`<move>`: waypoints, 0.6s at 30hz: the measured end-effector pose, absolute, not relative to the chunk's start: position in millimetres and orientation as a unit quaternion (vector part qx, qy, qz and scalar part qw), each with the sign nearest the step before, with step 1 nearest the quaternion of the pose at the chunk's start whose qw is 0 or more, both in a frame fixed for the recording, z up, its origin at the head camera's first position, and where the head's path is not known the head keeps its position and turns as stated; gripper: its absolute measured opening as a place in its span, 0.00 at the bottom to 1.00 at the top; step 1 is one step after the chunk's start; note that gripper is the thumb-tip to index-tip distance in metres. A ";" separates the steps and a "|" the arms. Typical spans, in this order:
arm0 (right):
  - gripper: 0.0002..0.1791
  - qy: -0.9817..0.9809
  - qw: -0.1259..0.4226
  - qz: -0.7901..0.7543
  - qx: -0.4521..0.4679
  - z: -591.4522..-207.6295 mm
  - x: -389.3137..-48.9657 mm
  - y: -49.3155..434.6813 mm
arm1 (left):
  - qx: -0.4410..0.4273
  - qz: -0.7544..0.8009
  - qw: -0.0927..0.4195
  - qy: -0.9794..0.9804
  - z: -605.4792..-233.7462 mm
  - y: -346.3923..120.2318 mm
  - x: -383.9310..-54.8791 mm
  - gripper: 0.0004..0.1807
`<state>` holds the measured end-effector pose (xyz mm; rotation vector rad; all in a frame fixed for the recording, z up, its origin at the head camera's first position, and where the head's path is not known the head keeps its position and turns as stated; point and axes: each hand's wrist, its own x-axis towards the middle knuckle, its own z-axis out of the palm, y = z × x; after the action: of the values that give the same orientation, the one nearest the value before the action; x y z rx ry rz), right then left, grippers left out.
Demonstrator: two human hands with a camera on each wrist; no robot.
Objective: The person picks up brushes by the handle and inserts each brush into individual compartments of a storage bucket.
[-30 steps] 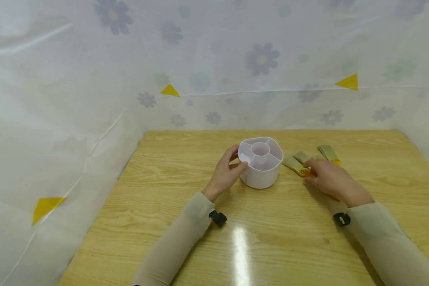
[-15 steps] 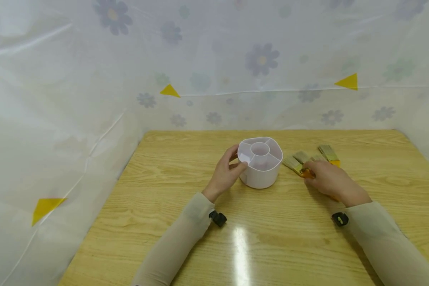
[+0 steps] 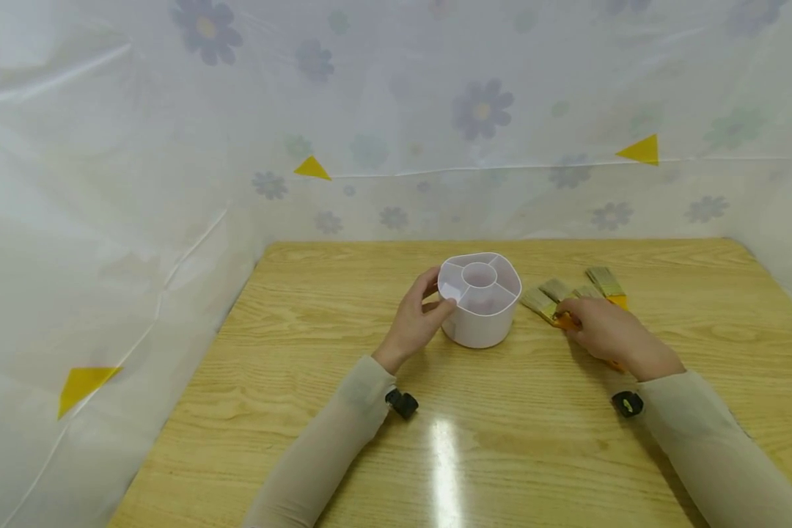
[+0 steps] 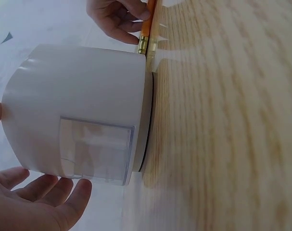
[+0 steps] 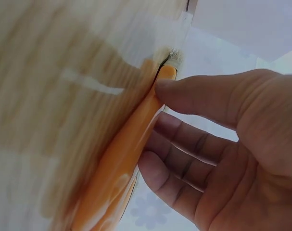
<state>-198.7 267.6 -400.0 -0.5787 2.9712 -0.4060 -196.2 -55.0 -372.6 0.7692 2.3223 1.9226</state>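
Note:
In the head view, my left hand holds a white round desk organizer by its left side, thumb at the rim and fingers behind. A ring of compartments surrounds a round centre cup. The left wrist view shows a clear plastic window low on its wall. To the right, my right hand pinches a flat paintbrush by its orange handle, thumb on one side and curled fingers on the other. This brush lies close along the table, bristles pointing toward the organizer. My right hand hides parts of the handles.
Several more paintbrushes lie fanned beside and beyond my right hand, among them one with pale bristles at the far right. The wooden table meets a flowered plastic sheet behind. Yellow tape pieces mark the sheet.
My right hand has shifted very slightly, its thumb and fingers drawing closer on the orange handle. My left hand and the organizer have stayed put.

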 end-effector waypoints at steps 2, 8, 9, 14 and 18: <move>0.17 0.972 0.043 -0.134 -0.191 -399.7 -198.5 267.4 | 0.247 0.618 0.015 0.747 -372.2 -55.1 -196.0 0.32; 0.16 0.971 0.040 -0.135 -0.196 -398.7 -198.6 267.1 | 0.243 0.618 0.012 0.748 -372.1 -54.6 -195.6 0.32; 0.17 0.970 0.040 -0.135 -0.196 -398.4 -198.6 267.1 | 0.243 0.619 0.011 0.747 -372.3 -54.5 -195.6 0.32; 0.21 0.971 0.054 -0.138 -0.187 -396.6 -198.5 267.1 | 0.244 0.620 0.011 0.745 -372.1 -54.6 -195.6 0.32; 0.26 0.970 0.068 -0.150 -0.178 -394.5 -199.8 266.6 | 0.247 0.619 0.016 0.746 -371.3 -54.8 -195.1 0.32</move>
<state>-199.8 266.6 -394.5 -0.5376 2.9220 -0.4512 -195.1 -54.8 -371.3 0.7691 2.3192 1.9240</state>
